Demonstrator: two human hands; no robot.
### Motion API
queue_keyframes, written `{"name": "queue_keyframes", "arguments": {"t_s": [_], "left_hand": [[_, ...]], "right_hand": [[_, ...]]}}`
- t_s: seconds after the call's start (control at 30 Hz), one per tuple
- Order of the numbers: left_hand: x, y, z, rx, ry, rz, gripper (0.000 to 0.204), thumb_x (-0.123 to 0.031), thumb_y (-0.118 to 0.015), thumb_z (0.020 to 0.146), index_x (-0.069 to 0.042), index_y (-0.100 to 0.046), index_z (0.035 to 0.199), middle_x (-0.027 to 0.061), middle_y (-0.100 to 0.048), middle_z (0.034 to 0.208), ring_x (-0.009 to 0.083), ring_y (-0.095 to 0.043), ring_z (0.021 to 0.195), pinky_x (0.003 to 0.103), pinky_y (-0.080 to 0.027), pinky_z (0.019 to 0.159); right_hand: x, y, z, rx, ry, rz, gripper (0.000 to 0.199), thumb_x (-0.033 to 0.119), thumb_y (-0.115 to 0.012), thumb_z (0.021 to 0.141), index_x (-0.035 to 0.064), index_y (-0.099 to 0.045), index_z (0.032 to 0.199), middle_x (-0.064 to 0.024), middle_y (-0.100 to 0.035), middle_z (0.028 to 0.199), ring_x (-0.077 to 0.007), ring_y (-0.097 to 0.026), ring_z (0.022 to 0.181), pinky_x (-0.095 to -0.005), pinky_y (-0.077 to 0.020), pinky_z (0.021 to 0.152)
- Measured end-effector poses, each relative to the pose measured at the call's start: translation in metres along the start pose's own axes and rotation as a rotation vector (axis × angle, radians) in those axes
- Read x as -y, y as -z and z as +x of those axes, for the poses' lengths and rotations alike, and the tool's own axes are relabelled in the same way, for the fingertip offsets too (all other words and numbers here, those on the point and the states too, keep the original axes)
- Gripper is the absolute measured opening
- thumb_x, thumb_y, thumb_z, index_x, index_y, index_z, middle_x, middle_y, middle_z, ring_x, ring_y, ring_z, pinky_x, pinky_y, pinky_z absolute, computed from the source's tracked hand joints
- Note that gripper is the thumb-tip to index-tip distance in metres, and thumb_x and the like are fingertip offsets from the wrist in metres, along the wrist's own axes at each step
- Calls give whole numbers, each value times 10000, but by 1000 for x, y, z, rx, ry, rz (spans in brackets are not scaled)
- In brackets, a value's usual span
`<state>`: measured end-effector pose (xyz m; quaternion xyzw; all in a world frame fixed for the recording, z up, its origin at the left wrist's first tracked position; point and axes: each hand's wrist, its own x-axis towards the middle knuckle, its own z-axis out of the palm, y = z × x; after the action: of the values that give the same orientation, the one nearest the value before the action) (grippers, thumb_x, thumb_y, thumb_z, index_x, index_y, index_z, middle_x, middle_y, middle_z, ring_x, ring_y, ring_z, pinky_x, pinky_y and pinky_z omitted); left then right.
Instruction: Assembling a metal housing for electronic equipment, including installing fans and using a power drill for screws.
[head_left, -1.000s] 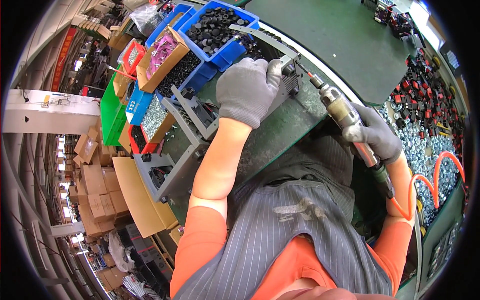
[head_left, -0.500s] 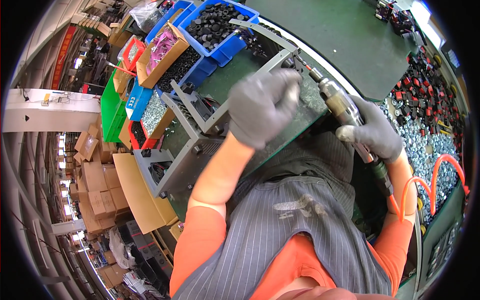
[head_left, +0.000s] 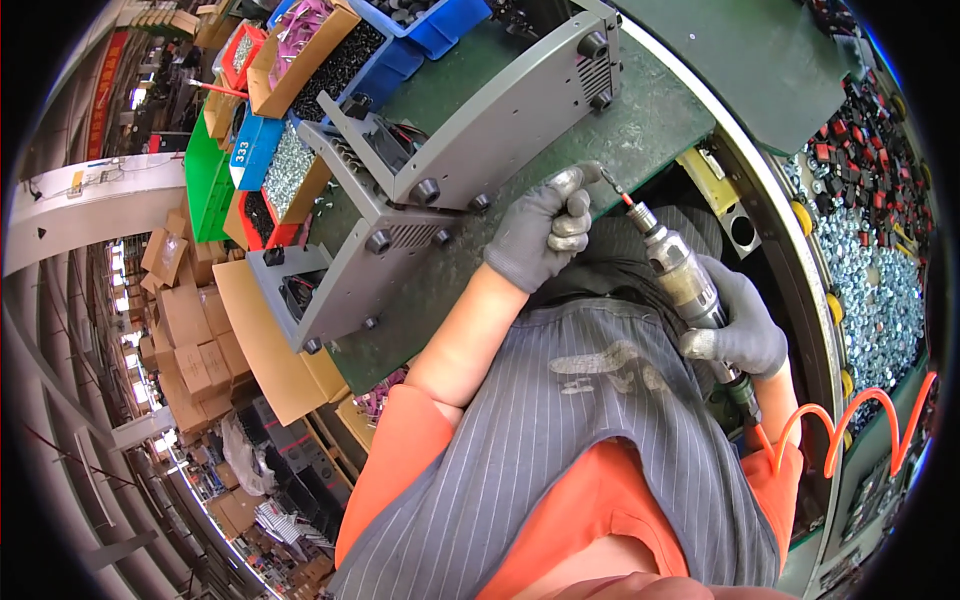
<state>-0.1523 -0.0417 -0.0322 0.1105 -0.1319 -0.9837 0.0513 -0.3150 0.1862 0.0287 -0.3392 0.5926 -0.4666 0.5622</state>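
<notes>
My right hand (head_left: 735, 335), in a grey glove, grips an air screwdriver (head_left: 680, 275) with its bit pointing up and left. An orange coiled hose (head_left: 850, 425) runs from the tool's rear. My left hand (head_left: 545, 230), also gloved, is pinched at the red-marked bit tip (head_left: 622, 195); whatever lies between the fingertips is too small to make out. Both hands sit at the near edge of the green bench (head_left: 640, 130), just below a grey metal case (head_left: 500, 120) with round feet. A second grey case (head_left: 340, 270) lies to its left.
Blue, red and green bins and cardboard trays (head_left: 300, 90) of screws and small parts line the bench's far left. A tray of silver and red-black parts (head_left: 880, 230) is at the right. Stacked cardboard boxes (head_left: 190, 340) stand on the floor to the left.
My left hand has come off the top of the grey case and dropped to the bit tip. The screwdriver has pulled back from the case toward my body.
</notes>
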Motion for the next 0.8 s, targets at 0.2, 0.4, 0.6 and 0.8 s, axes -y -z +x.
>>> {"name": "queue_keyframes", "arguments": {"t_s": [0.2,0.4,0.6,0.8], "left_hand": [[1,-29,-7,-303,-15,30,439,-48,-453,915,4,-397,1348,88,-619,1004,73,-452,666,170,-400,523],[1,-10,-15,-188,-30,105,359,-136,-471,955,-1,-461,1288,82,-630,987,59,-436,591,171,-370,447],[1,-9,-14,-54,-86,86,335,-301,-474,974,-30,-568,1146,-26,-485,594,51,-376,485,183,-347,400],[2,-15,-13,-32,-68,3,344,-324,-456,979,-24,-545,1125,-45,-397,561,37,-312,452,172,-274,381]], "right_hand": [[-6,-6,-1,21,-9,21,851,394,-844,555,-17,-516,1224,-57,-611,943,-129,-564,847,-279,-456,793],[-5,-8,-2,21,25,-5,872,421,-839,552,-19,-513,1230,-63,-609,954,-133,-565,860,-289,-458,802],[-5,-15,4,93,-14,22,901,461,-840,549,-26,-510,1231,-71,-608,978,-148,-572,870,-295,-459,812],[-8,-21,11,118,-18,4,881,450,-830,569,-25,-505,1234,-83,-604,997,-159,-572,882,-300,-459,819]]}}
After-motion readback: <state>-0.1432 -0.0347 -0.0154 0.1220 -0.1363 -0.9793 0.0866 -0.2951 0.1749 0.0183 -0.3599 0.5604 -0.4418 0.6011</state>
